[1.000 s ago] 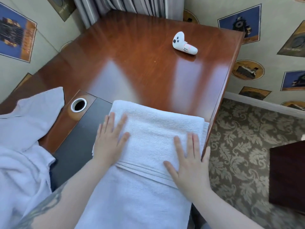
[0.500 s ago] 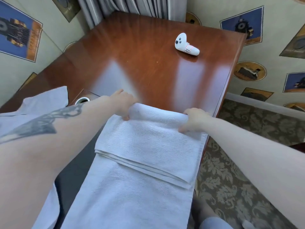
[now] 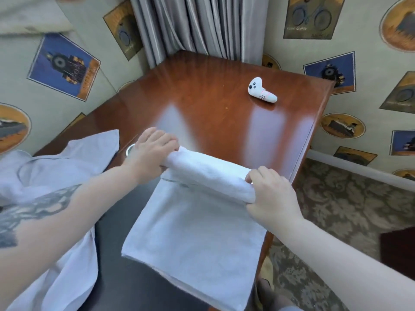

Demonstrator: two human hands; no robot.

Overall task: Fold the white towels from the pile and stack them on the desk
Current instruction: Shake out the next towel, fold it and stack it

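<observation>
A white towel (image 3: pixel 193 232) lies on the near right part of the wooden desk (image 3: pixel 202 113), partly over a black mat (image 3: pixel 116 223). Its far end is doubled into a thick roll-like fold (image 3: pixel 208 173). My left hand (image 3: pixel 150 153) grips the left end of that fold. My right hand (image 3: pixel 269 194) grips its right end, close to the desk's right edge. The towel's near edge hangs at the desk's front. A pile of white towels (image 3: pixel 51 176) lies at the left, under my left forearm.
A small white controller (image 3: pixel 261 90) lies at the far right of the desk. A round cable grommet (image 3: pixel 129 150) sits by my left hand. Grey curtains (image 3: pixel 197 25) hang behind. Patterned carpet (image 3: pixel 336 209) lies to the right, with dark furniture (image 3: pixel 397 245) beyond.
My hands left the flat towel top, reached to its far edge, gripped it and pulled it back towards me, bunching it into a thick fold.
</observation>
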